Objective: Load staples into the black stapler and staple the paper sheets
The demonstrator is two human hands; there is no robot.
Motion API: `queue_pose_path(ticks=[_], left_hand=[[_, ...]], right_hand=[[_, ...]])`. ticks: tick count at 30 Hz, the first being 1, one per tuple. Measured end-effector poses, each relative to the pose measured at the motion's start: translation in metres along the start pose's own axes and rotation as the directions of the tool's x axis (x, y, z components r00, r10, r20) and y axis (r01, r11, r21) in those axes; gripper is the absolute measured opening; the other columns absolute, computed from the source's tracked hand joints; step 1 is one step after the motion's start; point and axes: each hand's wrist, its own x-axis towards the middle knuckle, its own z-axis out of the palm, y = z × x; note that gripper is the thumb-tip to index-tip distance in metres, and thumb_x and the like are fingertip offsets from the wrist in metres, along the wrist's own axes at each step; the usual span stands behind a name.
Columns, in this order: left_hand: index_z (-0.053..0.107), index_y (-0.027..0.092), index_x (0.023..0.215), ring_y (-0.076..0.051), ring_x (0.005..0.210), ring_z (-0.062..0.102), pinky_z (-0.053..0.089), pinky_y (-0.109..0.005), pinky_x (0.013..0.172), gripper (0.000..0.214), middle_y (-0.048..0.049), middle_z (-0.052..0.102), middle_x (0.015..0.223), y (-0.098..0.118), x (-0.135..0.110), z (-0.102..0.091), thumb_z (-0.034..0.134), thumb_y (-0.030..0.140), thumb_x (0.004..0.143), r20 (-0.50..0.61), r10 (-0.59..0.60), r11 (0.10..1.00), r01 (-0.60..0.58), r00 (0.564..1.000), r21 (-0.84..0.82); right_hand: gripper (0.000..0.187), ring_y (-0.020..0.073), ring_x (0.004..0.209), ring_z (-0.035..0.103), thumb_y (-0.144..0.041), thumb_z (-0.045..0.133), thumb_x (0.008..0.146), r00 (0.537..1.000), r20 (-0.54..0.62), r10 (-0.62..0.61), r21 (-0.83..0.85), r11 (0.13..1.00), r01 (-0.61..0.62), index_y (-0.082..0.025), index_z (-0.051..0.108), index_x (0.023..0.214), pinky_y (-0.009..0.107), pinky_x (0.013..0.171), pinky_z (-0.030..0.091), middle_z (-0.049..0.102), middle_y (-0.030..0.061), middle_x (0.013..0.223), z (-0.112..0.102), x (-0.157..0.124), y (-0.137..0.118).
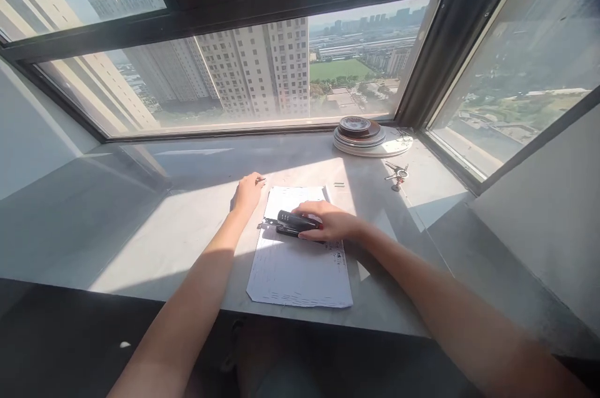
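Observation:
A black stapler (294, 222) lies across a sheet of white paper (300, 267) on the grey window ledge (178, 223). My right hand (330, 222) rests on the stapler, fingers wrapped over its right end. Left of the paper's top corner, my left hand (248, 192) sits on the ledge with fingers curled, pinching a small thin object (260, 180) that I cannot make out.
A stack of plates (370, 139) stands at the back right by the window. A bunch of keys (397, 174) lies in front of it. A small strip of staples (339, 184) lies just beyond the paper. Window frames enclose the ledge at back and right.

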Motion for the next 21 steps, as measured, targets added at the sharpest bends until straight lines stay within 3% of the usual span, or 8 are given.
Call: queue_pose_path(ticks=[3, 5, 9, 15, 21], left_hand=[[0.061, 0.024, 0.108, -0.021, 0.082, 0.069, 0.052, -0.033, 0.078, 0.01, -0.0051, 0.077, 0.099, 0.005, -0.002, 0.003, 0.053, 0.021, 0.103, 0.006, 0.051, 0.974, -0.048, 0.999, -0.222], [0.059, 0.024, 0.112, -0.018, 0.073, 0.063, 0.048, -0.031, 0.073, 0.012, -0.0026, 0.074, 0.091, 0.01, -0.005, 0.005, 0.049, 0.023, 0.105, 0.04, 0.121, 0.947, -0.103, 0.992, -0.304], [0.066, 0.023, 0.124, -0.017, 0.074, 0.057, 0.046, -0.03, 0.074, 0.028, -0.0011, 0.065, 0.085, 0.019, -0.016, 0.007, 0.043, 0.029, 0.109, 0.106, 0.25, 0.904, -0.192, 0.963, -0.381], [0.074, 0.022, 0.132, -0.021, 0.09, 0.061, 0.05, -0.035, 0.089, 0.039, -0.0066, 0.068, 0.097, 0.03, -0.024, 0.008, 0.044, 0.026, 0.108, 0.126, 0.388, 0.844, -0.297, 0.913, -0.446], [0.082, 0.024, 0.122, -0.023, 0.1, 0.068, 0.054, -0.037, 0.086, 0.028, -0.009, 0.078, 0.114, 0.038, -0.028, 0.004, 0.061, 0.028, 0.104, 0.172, 0.536, 0.782, -0.409, 0.827, -0.47]], right_hand=[[0.034, 0.0231, 0.088, 0.066, -0.044, 0.065, 0.104, 0.999, -0.023, 0.045, -0.042, 0.998, -0.046, -0.02, 0.07, 0.127, 0.036, 0.079, 0.051, 0.075, 0.0086, 0.107, 0.003, -0.003, 0.002], [0.035, 0.0222, 0.084, 0.065, -0.044, 0.064, 0.104, 0.986, -0.137, 0.099, -0.075, 0.991, -0.11, -0.02, 0.071, 0.128, 0.036, 0.077, 0.051, 0.076, 0.0098, 0.108, 0.003, -0.006, 0.005], [0.033, 0.0213, 0.077, 0.063, -0.041, 0.068, 0.1, 0.905, -0.367, 0.216, -0.112, 0.955, -0.274, -0.021, 0.074, 0.125, 0.036, 0.074, 0.052, 0.075, 0.0096, 0.102, -0.007, -0.01, 0.018], [0.035, 0.0222, 0.076, 0.065, -0.044, 0.069, 0.096, 0.87, -0.405, 0.281, -0.095, 0.933, -0.346, -0.02, 0.077, 0.12, 0.036, 0.071, 0.052, 0.077, 0.0095, 0.106, -0.021, -0.017, 0.04], [0.042, 0.0251, 0.085, 0.069, -0.049, 0.069, 0.096, 0.862, -0.401, 0.31, -0.029, 0.936, -0.35, -0.02, 0.076, 0.125, 0.036, 0.071, 0.053, 0.078, 0.0098, 0.115, -0.02, -0.018, 0.041]])
